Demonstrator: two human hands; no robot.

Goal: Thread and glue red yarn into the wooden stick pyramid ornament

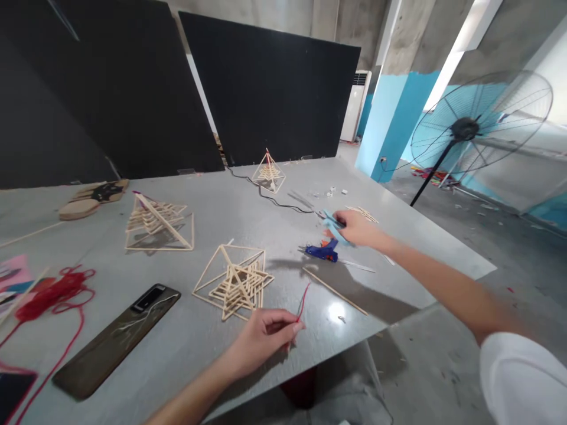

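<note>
My left hand [270, 339], near the front edge of the table, pinches a short piece of red yarn [303, 300] between thumb and fingertips, its loose end sticking up. Farther back, my right hand [352, 228] grips scissors [330, 223] by their light blue handles, the blades pointing to the back left. Just below the scissors lies a blue glue gun [322, 252]. A wooden stick pyramid frame [241, 280] with nested stick layers rests behind my left hand. To its right is a single loose stick [335, 290].
Two more stick pyramids [159, 224] stand farther back on the grey table [212, 206]. A phone [117, 339] and a tangle of red yarn [55, 295] lie left. A black cable [283, 205] crosses the back. A standing fan [465, 128] is right of the table.
</note>
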